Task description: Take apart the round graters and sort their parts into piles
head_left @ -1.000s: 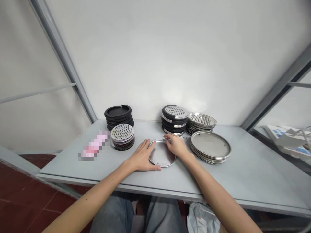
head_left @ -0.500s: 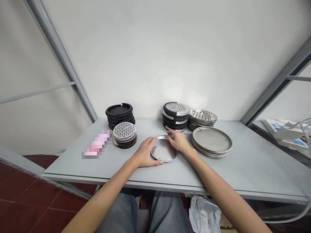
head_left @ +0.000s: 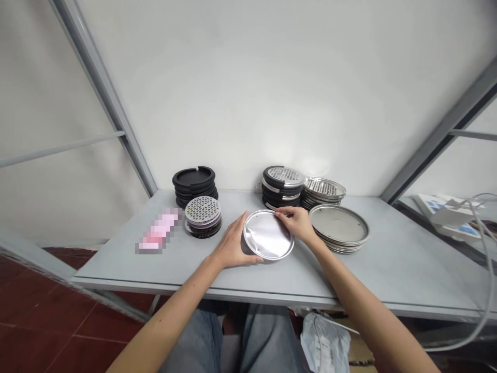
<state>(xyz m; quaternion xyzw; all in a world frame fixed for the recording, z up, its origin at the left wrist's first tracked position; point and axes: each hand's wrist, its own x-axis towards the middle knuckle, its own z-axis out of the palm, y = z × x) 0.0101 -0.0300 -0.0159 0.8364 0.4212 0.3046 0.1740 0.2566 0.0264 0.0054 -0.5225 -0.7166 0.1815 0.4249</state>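
Observation:
A round shiny metal plate stands tilted up toward me at the middle of the grey table. My left hand grips its left and lower edge, thumb under the rim. At the plate's upper right edge my right hand pinches the rim with its fingers.
A stack of flat metal plates lies just right of my hands. Behind stand a black-and-metal stack topped by a perforated disc and a pile of perforated metal trays. Left are black rings, perforated discs and a pink object.
The metal plate lay flat on the table before; both hands have now lifted its far edge so it tilts up facing me.

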